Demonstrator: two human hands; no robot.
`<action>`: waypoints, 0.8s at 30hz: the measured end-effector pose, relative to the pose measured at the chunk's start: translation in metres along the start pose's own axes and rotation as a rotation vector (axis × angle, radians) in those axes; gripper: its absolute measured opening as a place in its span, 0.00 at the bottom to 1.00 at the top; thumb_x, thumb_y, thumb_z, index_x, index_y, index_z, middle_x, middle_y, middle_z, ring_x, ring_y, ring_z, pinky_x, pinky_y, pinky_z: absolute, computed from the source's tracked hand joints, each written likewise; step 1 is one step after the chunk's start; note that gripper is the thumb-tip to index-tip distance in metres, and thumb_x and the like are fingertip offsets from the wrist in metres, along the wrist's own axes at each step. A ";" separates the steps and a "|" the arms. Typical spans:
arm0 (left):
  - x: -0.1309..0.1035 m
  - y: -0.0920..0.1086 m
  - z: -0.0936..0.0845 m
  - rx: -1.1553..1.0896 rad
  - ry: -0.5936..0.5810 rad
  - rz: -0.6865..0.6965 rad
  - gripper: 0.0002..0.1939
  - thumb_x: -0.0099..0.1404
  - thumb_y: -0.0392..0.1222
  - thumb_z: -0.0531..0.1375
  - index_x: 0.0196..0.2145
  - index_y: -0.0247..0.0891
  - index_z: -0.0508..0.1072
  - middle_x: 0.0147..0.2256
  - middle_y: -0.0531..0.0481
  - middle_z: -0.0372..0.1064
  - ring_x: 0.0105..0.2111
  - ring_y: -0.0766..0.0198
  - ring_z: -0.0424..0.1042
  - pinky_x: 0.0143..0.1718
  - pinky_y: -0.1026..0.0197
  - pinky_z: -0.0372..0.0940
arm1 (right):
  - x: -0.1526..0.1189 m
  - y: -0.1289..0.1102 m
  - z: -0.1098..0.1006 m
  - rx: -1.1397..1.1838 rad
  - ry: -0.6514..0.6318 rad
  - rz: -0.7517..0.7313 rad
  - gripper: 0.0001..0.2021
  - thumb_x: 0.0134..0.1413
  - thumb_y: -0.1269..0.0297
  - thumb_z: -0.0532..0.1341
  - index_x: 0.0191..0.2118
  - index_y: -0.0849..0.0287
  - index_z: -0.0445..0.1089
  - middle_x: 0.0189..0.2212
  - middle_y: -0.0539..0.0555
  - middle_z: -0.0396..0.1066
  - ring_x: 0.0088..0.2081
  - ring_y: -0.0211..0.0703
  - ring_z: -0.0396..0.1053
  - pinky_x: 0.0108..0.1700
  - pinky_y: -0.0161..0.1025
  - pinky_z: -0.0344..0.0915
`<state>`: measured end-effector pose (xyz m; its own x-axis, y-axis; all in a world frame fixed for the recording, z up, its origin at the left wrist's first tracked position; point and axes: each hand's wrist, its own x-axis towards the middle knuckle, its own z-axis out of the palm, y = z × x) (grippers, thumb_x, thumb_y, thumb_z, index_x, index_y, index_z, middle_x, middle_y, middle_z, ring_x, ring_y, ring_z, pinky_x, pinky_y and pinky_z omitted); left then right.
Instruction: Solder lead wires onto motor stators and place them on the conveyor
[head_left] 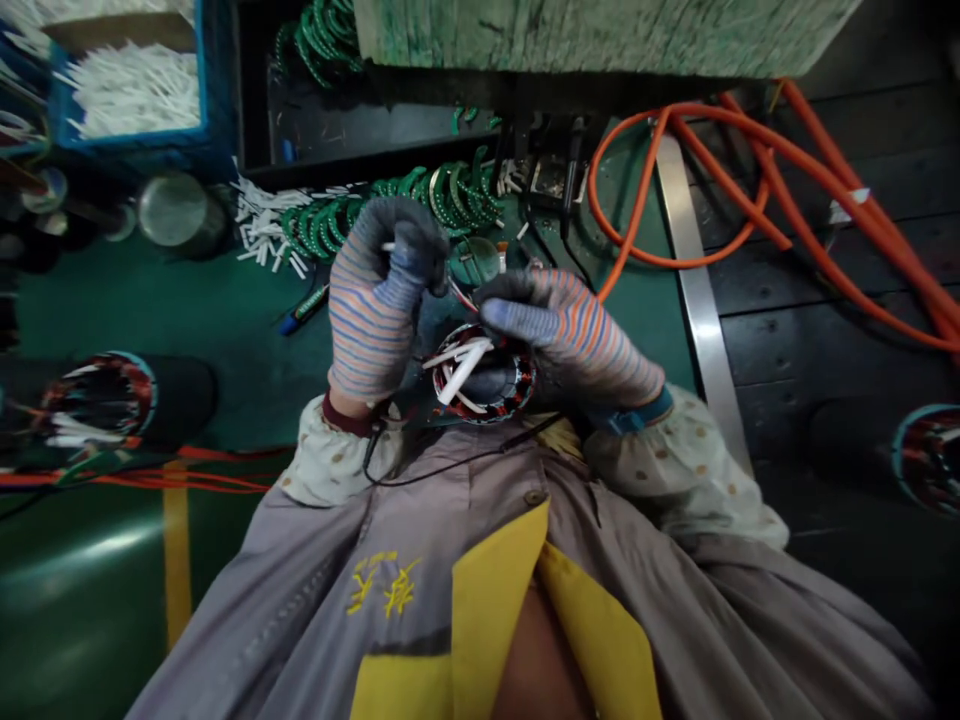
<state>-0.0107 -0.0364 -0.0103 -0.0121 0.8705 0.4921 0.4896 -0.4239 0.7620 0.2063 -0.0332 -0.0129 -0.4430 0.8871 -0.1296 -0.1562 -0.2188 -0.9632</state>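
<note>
Just in front of my body stands a motor stator [491, 406], its open end ringed with dark red windings. Several white sleeves [466, 372] stick out over its opening. Above its far left rim, my left hand [386, 300], in a striped glove with dark fingertips, is closed in a pinch; a short white end pokes out beside the thumb. A thin lead wire [462, 297] spans the gap between both hands. My right hand [574, 330], gloved alike, pinches this wire near the stator's far rim. Its fingertips partly hide the wire's lower end.
Green perforated strips [450, 195] and loose white sleeves [266, 225] lie beyond my hands. A blue bin [199, 110] of white sleeves stands far left. A marker [304, 310] lies left, near another stator [154, 395]. An orange hose [637, 220] coils at right.
</note>
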 end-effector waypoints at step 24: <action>-0.008 -0.001 -0.001 -0.344 -0.109 -0.251 0.21 0.82 0.66 0.75 0.50 0.46 0.83 0.46 0.50 0.90 0.43 0.56 0.91 0.40 0.56 0.83 | 0.003 0.030 0.017 -0.033 0.307 -0.090 0.20 0.62 0.39 0.82 0.44 0.51 0.89 0.43 0.53 0.91 0.49 0.55 0.89 0.56 0.51 0.87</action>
<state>-0.0120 -0.0432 -0.0142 0.0079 0.9705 0.2408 0.1645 -0.2388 0.9570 0.1853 -0.0439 -0.0387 -0.1409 0.9846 -0.1033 -0.1520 -0.1246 -0.9805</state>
